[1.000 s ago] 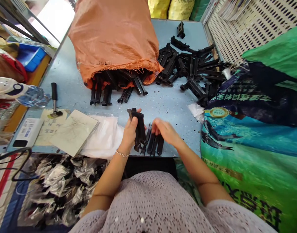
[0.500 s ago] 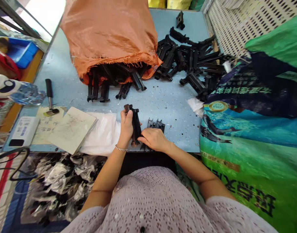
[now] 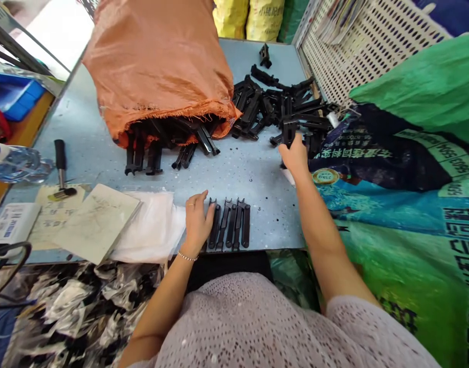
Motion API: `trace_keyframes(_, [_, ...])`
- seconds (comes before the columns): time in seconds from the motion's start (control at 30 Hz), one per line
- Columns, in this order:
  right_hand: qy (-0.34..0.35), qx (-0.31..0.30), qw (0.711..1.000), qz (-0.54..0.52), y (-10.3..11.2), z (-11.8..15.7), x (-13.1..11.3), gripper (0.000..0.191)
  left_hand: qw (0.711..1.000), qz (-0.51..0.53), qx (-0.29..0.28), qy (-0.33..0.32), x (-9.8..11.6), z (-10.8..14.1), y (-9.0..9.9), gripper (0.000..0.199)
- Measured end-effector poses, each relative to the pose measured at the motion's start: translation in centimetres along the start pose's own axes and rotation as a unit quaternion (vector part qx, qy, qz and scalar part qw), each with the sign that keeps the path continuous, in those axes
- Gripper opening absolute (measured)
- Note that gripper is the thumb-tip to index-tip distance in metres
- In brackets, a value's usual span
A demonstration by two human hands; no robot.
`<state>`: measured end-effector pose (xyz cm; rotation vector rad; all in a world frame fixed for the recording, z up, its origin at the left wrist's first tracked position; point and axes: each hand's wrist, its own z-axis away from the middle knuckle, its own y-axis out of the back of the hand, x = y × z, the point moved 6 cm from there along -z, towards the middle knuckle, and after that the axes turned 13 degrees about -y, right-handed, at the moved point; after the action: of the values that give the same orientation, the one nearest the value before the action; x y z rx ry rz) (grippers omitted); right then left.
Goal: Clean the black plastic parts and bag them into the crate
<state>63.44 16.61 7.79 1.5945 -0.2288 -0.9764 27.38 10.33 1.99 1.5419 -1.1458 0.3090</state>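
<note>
Gripping right hand (image 3: 295, 156): thumb and fingers clamped on a black part (image 3: 289, 131), at the near side of the loose pile (image 3: 257, 105).
Left hand (image 3: 198, 222): thumb and fingers a little apart, resting at the left end of the row of black parts (image 3: 230, 225).
Row: pieces side by side on the blue table (image 3: 272, 194), near its front edge.
Orange sack (image 3: 161, 56): mouth toward the person, more black pieces (image 3: 153, 156) poking out.
Hammer (image 3: 60, 156): left of the sack.

single head-worn cam, facing forward and down, wearer's torso at bottom edge, blue tabletop (image 3: 268, 179) mid-view, close range
</note>
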Motion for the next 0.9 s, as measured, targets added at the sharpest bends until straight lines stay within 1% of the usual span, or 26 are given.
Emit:
trace_keyframes(0.03, [0.032, -0.059, 0.995, -0.074, -0.9, 2.5, -0.9, 0.041, 0.998, 0.058, 0.000, -0.008, 0.7, -0.6, 0.0, 0.050])
trace_keyframes(0.07, [0.076, -0.129, 0.978, -0.143, -2.0, 5.6, -2.1, 0.039, 0.992, 0.126, -0.008, -0.011, 1.4, -1.1, -0.3, 0.054])
trace_keyframes(0.1, [0.124, -0.211, 0.951, -0.190, -3.1, 9.0, -3.5, 0.038, 0.981, 0.193, -0.022, -0.012, 2.2, -1.7, -0.6, 0.060])
trace_keyframes(0.13, [0.156, -0.250, 0.931, -0.217, -3.7, 12.3, -4.6, 0.037, 0.968, 0.248, -0.031, -0.009, 2.9, -2.1, -0.9, 0.065])
trace_keyframes(0.17, [0.182, -0.259, 0.923, -0.219, -4.1, 15.1, -5.5, 0.035, 0.959, 0.283, -0.028, 0.001, 3.3, -2.4, -0.9, 0.071])
trace_keyframes(0.2, [0.217, -0.261, 0.922, -0.184, -4.3, 17.6, -6.4, 0.033, 0.953, 0.301, -0.014, 0.017, 3.5, -2.6, -0.9, 0.075])
trace_keyframes(0.23, [0.258, -0.263, 0.918, -0.147, -4.3, 19.5, -7.1, 0.032, 0.950, 0.311, 0.004, 0.040, 3.4, -2.5, -0.7, 0.076])
trace_keyframes(0.27, [0.294, -0.271, 0.910, -0.109, -4.3, 20.9, -7.7, 0.030, 0.943, 0.323, 0.023, 0.073, 3.2, -2.3, -0.5, 0.073])
trace_keyframes(0.3, [0.320, -0.274, 0.904, -0.080, -4.2, 21.6, -8.1, 0.028, 0.932, 0.342, 0.037, 0.113, 2.8, -1.9, -0.3, 0.067])
trace_keyframes(0.33, [0.334, -0.264, 0.902, -0.065, -3.9, 21.6, -8.5, 0.029, 0.916, 0.368, 0.041, 0.153, 2.5, -1.3, -0.2, 0.059])
trace_keyframes(0.37, [0.341, -0.241, 0.907, -0.059, -3.5, 21.1, -8.8, 0.031, 0.898, 0.397, 0.033, 0.187, 2.4, -0.8, -0.2, 0.053])
trace_keyframes(0.4, [0.344, -0.205, 0.915, -0.058, -3.2, 20.3, -9.2, 0.034, 0.881, 0.422, 0.023, 0.214, 2.5, -0.3, -0.1, 0.049])
trace_keyframes(0.47, [0.347, -0.128, 0.928, -0.050, -3.0, 18.7, -10.2, 0.043, 0.858, 0.450, 0.010, 0.246, 2.9, 0.2, 0.0, 0.047])
trace_keyframes(0.5, [0.347, -0.108, 0.931, -0.039, -3.3, 18.3, -10.7, 0.046, 0.853, 0.457, 0.013, 0.251, 3.1, 0.3, 0.1, 0.047])
trace_keyframes(0.53, [0.342, -0.106, 0.933, -0.029, -3.7, 18.1, -11.0, 0.050, 0.850, 0.461, 0.027, 0.254, 3.1, 0.1, 0.4, 0.047])
trace_keyframes(0.6, [0.325, -0.120, 0.938, -0.025, -4.5, 18.7, -11.3, 0.055, 0.846, 0.463, 0.070, 0.257, 2.7, -0.4, 1.0, 0.048])
trace_keyframes(0.63, [0.332, -0.134, 0.933, -0.032, -4.8, 19.7, -11.3, 0.057, 0.844, 0.462, 0.091, 0.257, 2.5, -0.7, 1.4, 0.048])
trace_keyframes(0.7, [0.380, -0.167, 0.908, -0.054, -5.3, 22.6, -11.0, 0.055, 0.841, 0.463, 0.111, 0.258, 1.8, -1.2, 2.1, 0.048])
trace_keyframes(0.73, [0.402, -0.189, 0.894, -0.063, -5.6, 24.1, -10.7, 0.054, 0.842, 0.462, 0.107, 0.256, 1.5, -1.4, 2.3, 0.047])
trace_keyframes(0.77, [0.410, -0.214, 0.884, -0.073, -5.9, 25.3, -10.2, 0.053, 0.849, 0.455, 0.099, 0.251, 1.2, -1.5, 2.6, 0.046])
trace_keyframes(0.8, [0.401, -0.247, 0.878, -0.082, -6.4, 26.0, -9.7, 0.052, 0.860, 0.441, 0.086, 0.242, 0.9, -1.7, 2.9, 0.044])
trace_keyframes(0.83, [0.376, -0.287, 0.876, -0.092, -6.9, 26.0, -9.0, 0.051, 0.877, 0.416, 0.072, 0.231, 0.4, -1.7, 3.1, 0.042])
trace_keyframes(0.87, [0.342, -0.324, 0.876, -0.103, -7.4, 25.4, -8.4, 0.051, 0.898, 0.379, 0.057, 0.216, -0.2, -1.7, 3.4, 0.042])
trace_keyframes(0.9, [0.304, -0.346, 0.881, -0.109, -7.6, 24.0, -7.7, 0.051, 0.920, 0.334, 0.042, 0.200, -0.9, -1.5, 3.7, 0.044])
